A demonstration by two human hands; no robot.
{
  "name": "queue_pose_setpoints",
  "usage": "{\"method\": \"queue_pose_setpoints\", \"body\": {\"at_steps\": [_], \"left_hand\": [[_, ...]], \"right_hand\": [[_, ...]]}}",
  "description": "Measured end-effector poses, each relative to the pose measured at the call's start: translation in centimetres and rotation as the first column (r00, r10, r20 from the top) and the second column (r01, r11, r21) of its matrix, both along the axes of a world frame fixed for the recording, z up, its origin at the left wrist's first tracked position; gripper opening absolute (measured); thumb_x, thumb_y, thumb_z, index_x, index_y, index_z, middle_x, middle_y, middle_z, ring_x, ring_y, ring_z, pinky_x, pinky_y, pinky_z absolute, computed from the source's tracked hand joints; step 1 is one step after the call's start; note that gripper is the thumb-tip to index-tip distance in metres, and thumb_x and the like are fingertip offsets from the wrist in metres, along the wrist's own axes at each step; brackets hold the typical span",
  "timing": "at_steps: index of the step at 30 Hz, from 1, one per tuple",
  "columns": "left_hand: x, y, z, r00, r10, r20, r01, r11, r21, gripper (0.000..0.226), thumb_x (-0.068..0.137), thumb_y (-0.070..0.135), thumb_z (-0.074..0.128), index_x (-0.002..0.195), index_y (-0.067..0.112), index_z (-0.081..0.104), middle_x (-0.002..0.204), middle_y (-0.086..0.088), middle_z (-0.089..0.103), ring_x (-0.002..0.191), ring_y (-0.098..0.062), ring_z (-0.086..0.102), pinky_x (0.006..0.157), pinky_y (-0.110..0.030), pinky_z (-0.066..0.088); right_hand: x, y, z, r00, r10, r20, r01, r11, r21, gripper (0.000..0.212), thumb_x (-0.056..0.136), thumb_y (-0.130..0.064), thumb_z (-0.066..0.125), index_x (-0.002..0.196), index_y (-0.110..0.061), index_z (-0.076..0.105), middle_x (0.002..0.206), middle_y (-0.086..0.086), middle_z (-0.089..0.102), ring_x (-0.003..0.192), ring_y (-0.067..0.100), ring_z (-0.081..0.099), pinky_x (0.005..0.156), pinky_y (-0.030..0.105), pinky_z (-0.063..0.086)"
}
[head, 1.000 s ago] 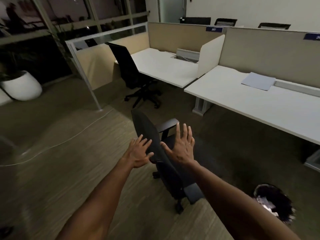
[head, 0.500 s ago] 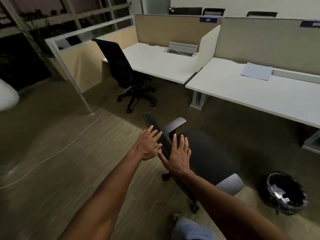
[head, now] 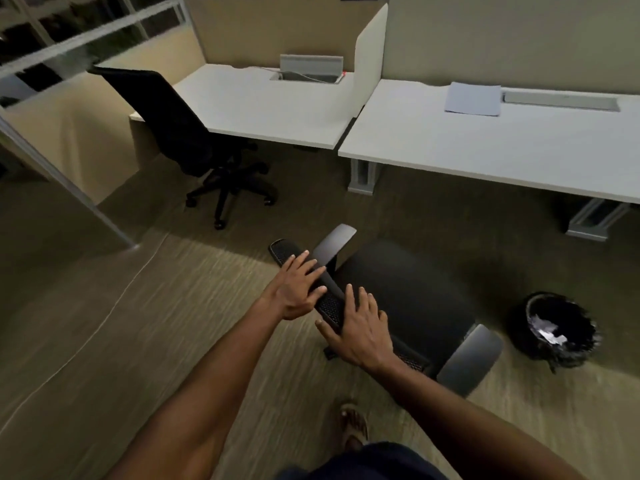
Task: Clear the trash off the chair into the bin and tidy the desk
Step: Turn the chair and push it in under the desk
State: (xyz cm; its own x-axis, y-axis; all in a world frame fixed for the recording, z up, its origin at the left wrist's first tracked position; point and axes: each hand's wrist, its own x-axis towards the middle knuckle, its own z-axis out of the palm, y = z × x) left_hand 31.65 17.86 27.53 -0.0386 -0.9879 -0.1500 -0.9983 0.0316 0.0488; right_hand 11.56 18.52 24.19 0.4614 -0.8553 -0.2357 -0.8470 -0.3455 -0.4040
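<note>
left hand (head: pixel 297 288): fingers spread flat on the top edge of the chair (head: pixel 401 299) backrest, gripping nothing.
right hand (head: pixel 360 332): fingers open, palm laid on the same backrest edge.
chair: centre of view, seat bare.
bin (head: pixel 557 327): at 3 o'clock from the chair, paper scraps inside.
bench (head: pixel 485 147): at 1 o'clock, a sheet of paper (head: pixel 472 98) on it.
</note>
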Motion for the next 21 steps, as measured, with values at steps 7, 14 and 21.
{"method": "queue_pose_setpoints", "body": {"at_steps": [7,14,21], "left_hand": [[2.9,-2.4,-1.4,0.98,-0.196,-0.03,0.197,0.98,-0.001,0.08,0.093,0.072,0.025,0.148,0.019,0.051,0.153,-0.007,0.051,0.146,-0.024,0.039,0.123,-0.04,0.022],[3.7,-4.5,-1.5,0.93,-0.367,0.004,0.367,0.929,-0.038,0.085,0.089,0.08,0.023,0.137,0.023,0.063,0.138,-0.001,0.065,0.135,-0.022,0.053,0.112,-0.039,0.039],[2.6,-5.1,-1.6,0.935,-0.355,-0.006,0.347,0.916,-0.202,0.078,0.09,0.078,0.026,0.113,0.022,0.076,0.1,-0.001,0.077,0.092,-0.021,0.07,0.086,-0.036,0.053]], "right_hand": [[0.3,0.4,0.4,0.996,-0.075,-0.051,0.071,0.995,-0.076,0.119,0.076,-0.1,0.005,0.152,-0.016,0.041,0.136,0.014,0.064,0.115,0.033,0.065,0.091,0.044,0.052],[0.2,1.9,1.9,0.969,-0.212,-0.128,0.187,0.965,-0.182,0.103,0.079,-0.098,0.011,0.121,-0.017,0.059,0.112,0.013,0.072,0.097,0.034,0.069,0.081,0.045,0.049],[-1.1,-0.3,2.3,0.975,-0.183,-0.125,0.15,0.96,-0.236,0.09,0.076,-0.103,0.015,0.089,-0.024,0.056,0.083,0.006,0.07,0.07,0.029,0.065,0.061,0.039,0.043]]}}
